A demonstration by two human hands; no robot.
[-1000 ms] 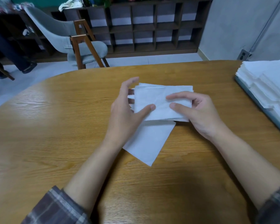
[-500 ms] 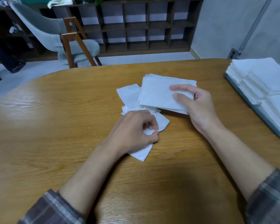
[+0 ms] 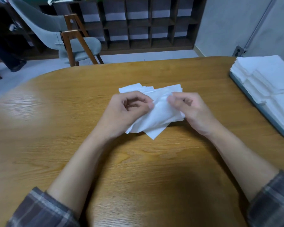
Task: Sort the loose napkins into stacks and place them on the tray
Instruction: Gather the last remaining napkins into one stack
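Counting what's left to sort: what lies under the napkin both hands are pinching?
Under the pinched napkin lie more loose napkins on the table, edges showing behind and below. The left hand, right hand and top sheet hide how many.

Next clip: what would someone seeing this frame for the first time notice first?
At the middle of the wooden table, the left hand and right hand both pinch a rumpled bunch of loose napkins. At the right edge, neat white stacks fill a grey tray. A grey chair stands beyond the table's far side, to the left.
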